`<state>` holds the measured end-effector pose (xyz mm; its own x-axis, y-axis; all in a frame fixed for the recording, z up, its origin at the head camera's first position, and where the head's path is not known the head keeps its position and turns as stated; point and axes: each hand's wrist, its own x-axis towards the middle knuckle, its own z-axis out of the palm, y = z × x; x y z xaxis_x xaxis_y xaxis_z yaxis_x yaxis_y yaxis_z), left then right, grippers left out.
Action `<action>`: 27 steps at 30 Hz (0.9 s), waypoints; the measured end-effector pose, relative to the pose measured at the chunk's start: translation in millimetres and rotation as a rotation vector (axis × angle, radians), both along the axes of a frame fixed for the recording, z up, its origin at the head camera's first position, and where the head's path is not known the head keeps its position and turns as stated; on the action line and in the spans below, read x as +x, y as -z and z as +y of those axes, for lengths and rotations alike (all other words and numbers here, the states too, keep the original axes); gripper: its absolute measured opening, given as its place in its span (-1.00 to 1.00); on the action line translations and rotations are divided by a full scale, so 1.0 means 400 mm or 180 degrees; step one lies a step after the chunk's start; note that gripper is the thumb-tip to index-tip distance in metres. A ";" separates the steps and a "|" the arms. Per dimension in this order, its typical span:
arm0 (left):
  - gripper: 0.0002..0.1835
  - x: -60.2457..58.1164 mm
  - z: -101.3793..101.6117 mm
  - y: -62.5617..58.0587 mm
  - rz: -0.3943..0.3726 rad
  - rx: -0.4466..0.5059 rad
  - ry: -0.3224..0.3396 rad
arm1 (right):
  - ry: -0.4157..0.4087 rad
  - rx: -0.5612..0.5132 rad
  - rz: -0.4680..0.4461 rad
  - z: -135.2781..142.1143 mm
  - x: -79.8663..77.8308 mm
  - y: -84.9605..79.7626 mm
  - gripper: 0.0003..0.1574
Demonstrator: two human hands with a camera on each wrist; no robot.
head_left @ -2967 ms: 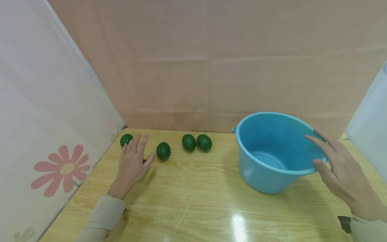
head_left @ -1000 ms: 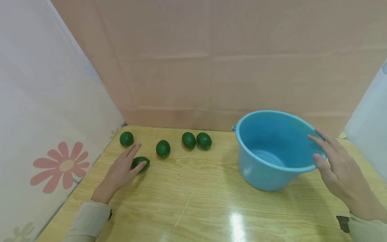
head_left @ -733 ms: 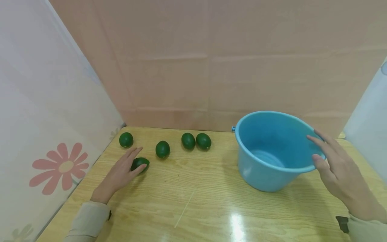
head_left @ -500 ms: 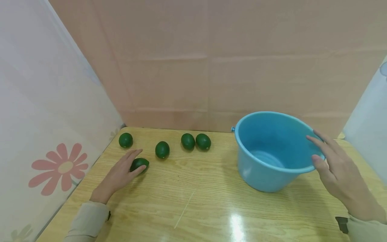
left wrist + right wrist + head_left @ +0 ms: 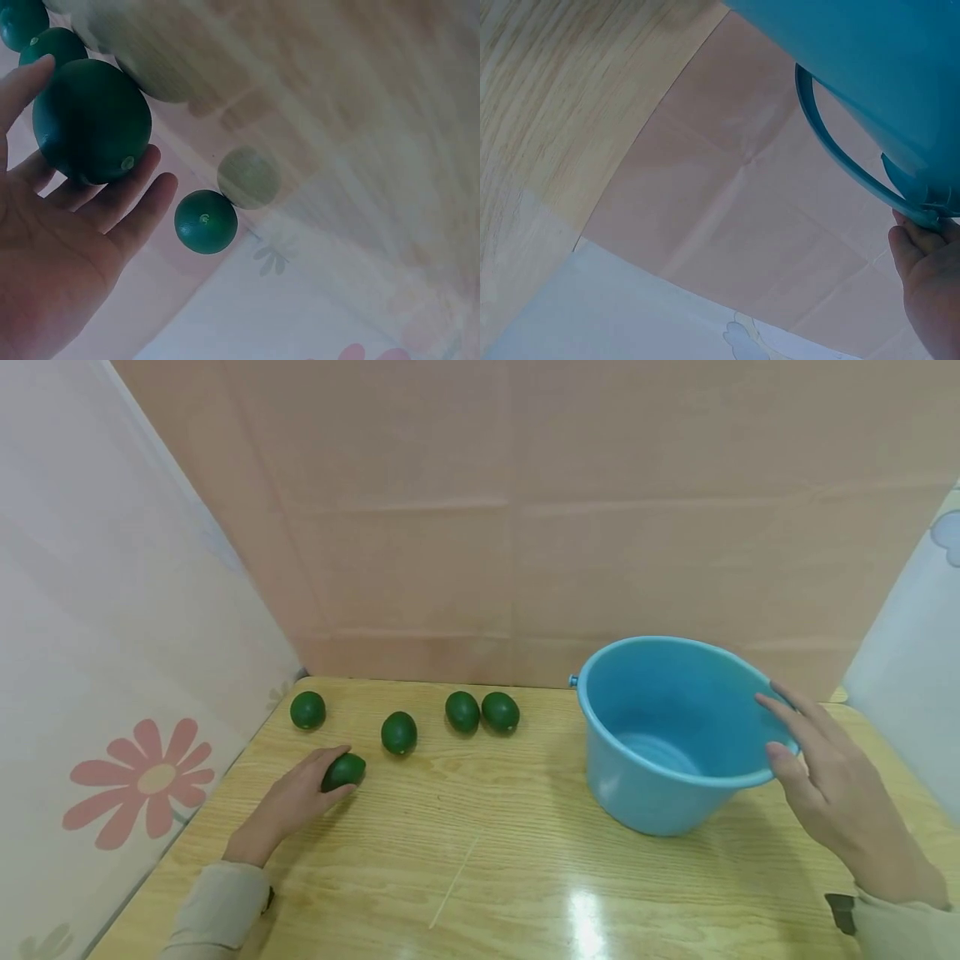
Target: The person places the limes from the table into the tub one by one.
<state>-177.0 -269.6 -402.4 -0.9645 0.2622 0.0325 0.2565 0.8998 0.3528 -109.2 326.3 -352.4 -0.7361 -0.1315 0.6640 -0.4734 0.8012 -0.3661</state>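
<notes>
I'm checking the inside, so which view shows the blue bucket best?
The head view: the blue bucket shows its opening and inside floor, though the right hand covers some rim. Right wrist shows only part of its outer wall and handle; left wrist, none.

screened indoor nook, wood-grain table point(image 5: 375, 868), creased backdrop point(image 5: 390, 560), flowered side panel point(image 5: 67, 635)

Lower left of the frame, a dark green, egg-shaped fruit point(image 5: 345, 772) with a smooth skin sits between the curled thumb and fingers of the left hand point(image 5: 296, 795), its tip pointing right; four matching fruits point(image 5: 399, 732) lie just beyond, one to the upper left, one to the upper right, two paired near centre; at right, a wide blue bucket point(image 5: 637, 793) stands mouth-up, the right hand point(image 5: 832, 785) holding its right rim.
</notes>
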 end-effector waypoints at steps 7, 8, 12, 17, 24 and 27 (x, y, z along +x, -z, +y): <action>-0.28 -0.007 -0.008 0.010 -0.0063 0.0026 -0.0059 | -0.0037 -0.0031 0.0013 -0.001 -0.002 -0.001 -0.39; -0.28 -0.008 -0.008 0.010 -0.0058 0.0021 -0.0060 | -0.0039 -0.0041 0.0022 0.000 -0.002 0.000 -0.39; -0.29 -0.009 -0.007 0.010 -0.0013 0.0012 -0.0039 | -0.0039 -0.0032 0.0085 0.003 -0.005 0.003 -0.41; -0.31 -0.004 0.001 0.006 0.0028 0.0037 -0.0023 | -0.0019 -0.0015 0.0094 0.007 -0.010 0.011 -0.41; -0.30 -0.001 0.013 -0.004 0.0067 0.0042 -0.0061 | -0.0022 -0.0016 0.0048 0.010 -0.010 0.015 -0.41; -0.30 0.000 0.021 -0.008 0.0129 0.0032 -0.0037 | -0.0049 -0.0033 0.0056 0.009 -0.009 0.013 -0.41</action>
